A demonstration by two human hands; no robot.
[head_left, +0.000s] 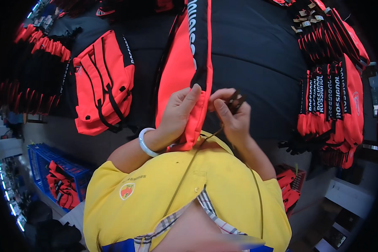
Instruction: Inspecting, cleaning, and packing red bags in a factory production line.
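A long red bag [180, 59] with a black side panel and white lettering stretches away from my body over the black table. Its near end is gripped by my left hand [176, 113], thumb up along the bag's edge. Close to the right side of that end, my right hand [236, 119] is closed around a small dark object [236, 100]. The fingers hide most of this object, so its kind is unclear. A thin brown cord [182, 178] runs from near the right hand down over my yellow shirt.
A red backpack [103, 84] with black straps lies left on the black tabletop [256, 54]. Stacks of red and black bags stand at the far left [40, 71] and right [329, 101]. Below the table, a blue crate [38, 161] and a red crate [298, 180] hold red pieces.
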